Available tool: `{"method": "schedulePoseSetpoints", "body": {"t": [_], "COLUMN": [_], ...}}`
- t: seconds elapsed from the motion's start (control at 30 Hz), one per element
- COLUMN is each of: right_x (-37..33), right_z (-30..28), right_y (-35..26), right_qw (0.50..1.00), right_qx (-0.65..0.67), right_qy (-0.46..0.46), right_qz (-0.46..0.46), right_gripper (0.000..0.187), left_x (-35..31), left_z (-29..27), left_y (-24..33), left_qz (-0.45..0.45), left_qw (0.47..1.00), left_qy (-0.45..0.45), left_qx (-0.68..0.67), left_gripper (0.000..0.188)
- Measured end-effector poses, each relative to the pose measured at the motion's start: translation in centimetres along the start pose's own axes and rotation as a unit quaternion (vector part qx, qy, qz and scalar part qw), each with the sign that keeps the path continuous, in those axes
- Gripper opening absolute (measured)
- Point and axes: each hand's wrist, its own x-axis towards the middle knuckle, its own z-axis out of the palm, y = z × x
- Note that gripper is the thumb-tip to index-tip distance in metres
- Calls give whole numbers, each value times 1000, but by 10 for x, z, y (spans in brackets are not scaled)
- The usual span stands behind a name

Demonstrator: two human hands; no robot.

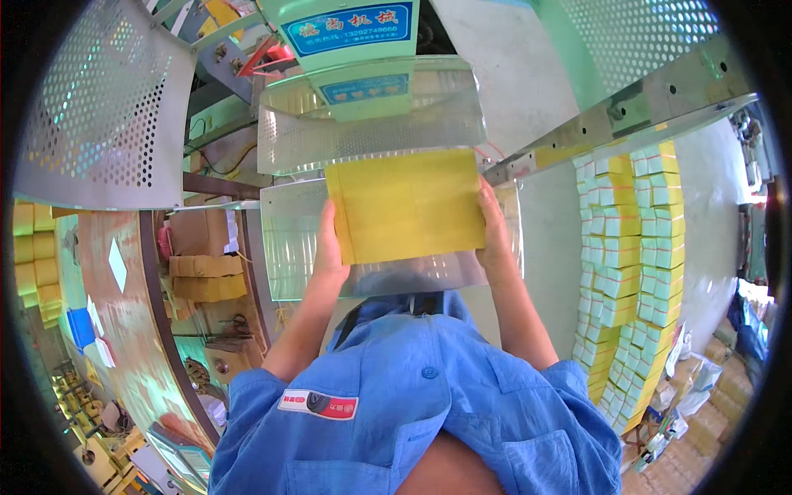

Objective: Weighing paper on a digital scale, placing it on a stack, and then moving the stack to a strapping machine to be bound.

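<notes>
Between my two hands is a rectangular yellow paper envelope (pixel 408 206), with a fold line along its left side. I cannot tell whether it is a single one or a thin stack. My left hand (pixel 332 243) grips its left edge, and my right hand (pixel 493 223) grips the right edge. The fingers are partly hidden behind the paper. Under and beyond it lies a shiny metal tray (pixel 289 239) on a machine. A clear curved cover (pixel 371 124) stands just past the envelope's far edge.
Perforated metal panels (pixel 107 107) flank the machine, and a metal bar (pixel 610 120) slants at the right. Tall rows of banded yellow and white bundles (pixel 631 272) stand on the right floor. At left is a worn wooden table (pixel 124 305) with shelves holding brown bundles (pixel 208 276).
</notes>
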Motion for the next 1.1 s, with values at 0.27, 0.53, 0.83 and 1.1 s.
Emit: {"method": "schedulePoseSetpoints", "body": {"t": [0.27, 0.53, 0.83, 1.1], "right_x": [61, 76, 75, 93], "right_z": [10, 6, 3, -12], "right_y": [-33, -22, -26, -4], "right_qw": [1000, 998, 1000, 995], "right_qx": [-21, -13, 0, 40], "right_qy": [-19, 21, 3, 25], "right_qz": [-7, 50, 25, 84], "right_gripper": [47, 48, 49, 47], "left_x": [70, 80, 77, 75], "left_z": [8, 18, 29, 27], "left_y": [21, 26, 25, 27], "left_qz": [68, 69, 38, 39], "left_qw": [991, 984, 978, 979], "left_qy": [-52, -83, -35, -50], "left_qx": [100, 144, 204, 193], "left_gripper": [53, 54, 57, 64]}}
